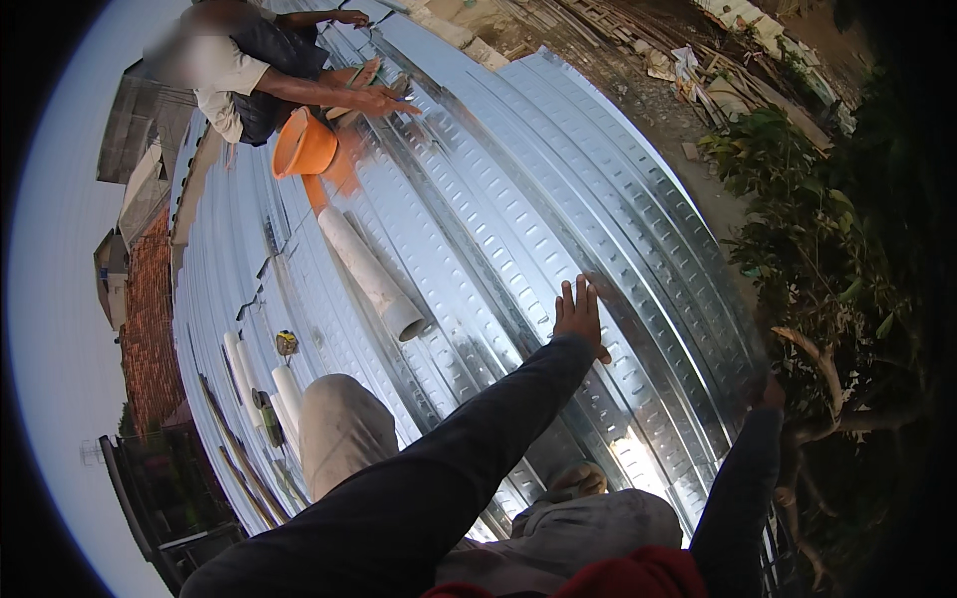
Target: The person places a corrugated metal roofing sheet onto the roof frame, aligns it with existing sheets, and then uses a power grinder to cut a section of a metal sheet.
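The fingers of the left hand (578,319) are stretching out straight, slightly parted, palm down on the ribbed galvanised deck sheets (543,214), gripping nothing. The right hand (769,393) is reaching to the sheets' right-hand edge; it is sitting in dark shadow, so I cannot tell how far its fingers are opening or whether they are holding anything. The sheets are spreading beneath the person's knees and filling the middle of the view. Left of the left hand, a pale plastic pipe (369,271) is lying lengthwise, and a yellow-and-black tape measure (286,343) is resting farther left. Beyond the pipe, an orange bucket (305,148) is standing beside a crouching co-worker (284,60). Leafy branches (788,174) are growing past the right edge.
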Motion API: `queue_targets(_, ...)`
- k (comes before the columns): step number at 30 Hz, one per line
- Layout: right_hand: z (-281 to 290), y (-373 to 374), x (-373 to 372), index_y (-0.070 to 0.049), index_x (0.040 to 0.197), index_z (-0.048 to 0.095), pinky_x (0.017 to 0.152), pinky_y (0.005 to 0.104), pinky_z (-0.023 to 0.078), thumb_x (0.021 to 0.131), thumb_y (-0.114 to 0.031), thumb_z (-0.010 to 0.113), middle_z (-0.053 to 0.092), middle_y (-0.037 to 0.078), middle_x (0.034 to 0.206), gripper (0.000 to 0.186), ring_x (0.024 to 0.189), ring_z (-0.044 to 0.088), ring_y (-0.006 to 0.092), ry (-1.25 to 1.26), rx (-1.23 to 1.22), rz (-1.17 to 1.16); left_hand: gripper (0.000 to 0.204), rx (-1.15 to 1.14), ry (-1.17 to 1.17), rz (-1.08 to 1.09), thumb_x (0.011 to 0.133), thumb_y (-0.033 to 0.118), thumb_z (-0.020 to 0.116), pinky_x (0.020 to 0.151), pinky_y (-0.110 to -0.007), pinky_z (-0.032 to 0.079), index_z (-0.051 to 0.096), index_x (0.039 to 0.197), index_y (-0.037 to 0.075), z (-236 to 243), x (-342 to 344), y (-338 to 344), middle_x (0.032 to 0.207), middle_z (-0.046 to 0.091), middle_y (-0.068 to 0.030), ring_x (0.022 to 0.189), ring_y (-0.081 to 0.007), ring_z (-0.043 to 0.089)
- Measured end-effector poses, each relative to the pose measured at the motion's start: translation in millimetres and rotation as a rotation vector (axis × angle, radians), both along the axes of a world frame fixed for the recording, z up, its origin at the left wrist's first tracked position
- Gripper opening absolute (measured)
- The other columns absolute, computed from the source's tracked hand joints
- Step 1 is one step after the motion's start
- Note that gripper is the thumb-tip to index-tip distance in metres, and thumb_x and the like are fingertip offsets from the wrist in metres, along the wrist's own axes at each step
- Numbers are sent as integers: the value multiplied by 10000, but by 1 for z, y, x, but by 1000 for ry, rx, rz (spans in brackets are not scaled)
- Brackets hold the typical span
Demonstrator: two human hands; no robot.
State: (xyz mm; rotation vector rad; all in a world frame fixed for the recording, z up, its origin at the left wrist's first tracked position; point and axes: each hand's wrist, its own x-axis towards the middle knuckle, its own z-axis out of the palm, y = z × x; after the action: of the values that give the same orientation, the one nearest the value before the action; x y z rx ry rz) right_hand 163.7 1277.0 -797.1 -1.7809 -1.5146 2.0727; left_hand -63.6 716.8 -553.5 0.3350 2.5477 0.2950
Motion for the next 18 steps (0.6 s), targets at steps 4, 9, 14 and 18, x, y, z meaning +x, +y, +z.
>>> queue_targets(4, -40, -12, -3, 26, 1097, 663, 709, 365, 500, 959, -385, 605, 680, 113, 965, 437, 823, 644, 217, -160, 83, 226, 1454, -94, -43, 26, 477, 485, 948, 1197, -564, 194, 117, 1552, -32, 3, 4, -20, 1632, 29, -251, 1491, -498, 48)
queue_targets(9, -35, -19, 7, 9, 1073, 706, 687, 340, 514, 901, -369, 712, 695, 65, 970, 415, 790, 644, 168, 59, -105, 112, 1451, -127, -34, 15, 483, 501, 941, 1198, -561, 192, 118, 1552, -33, 2, 2, -17, 1631, 27, -254, 1491, -495, 47)
queue_targets(14, 49, -48, -27, -98, 805, 645, 477, 339, 426, 931, -373, 699, 609, 6, 679, 307, 522, 534, 166, -63, 71, -174, 1433, -162, -72, 32, 499, 509, 933, 1179, -641, 127, 101, 1579, 66, 23, 1, -9, 1658, 35, -151, 1515, -428, 28)
queue_targets(18, 169, -106, -39, -110, 886, 680, 574, 376, 497, 919, -422, 709, 670, 31, 781, 316, 628, 606, 204, 88, -102, -319, 1397, -127, -63, 149, 538, 542, 917, 1189, -628, 73, 75, 1599, 198, 30, 18, -33, 1679, -17, -49, 1534, -366, -15)
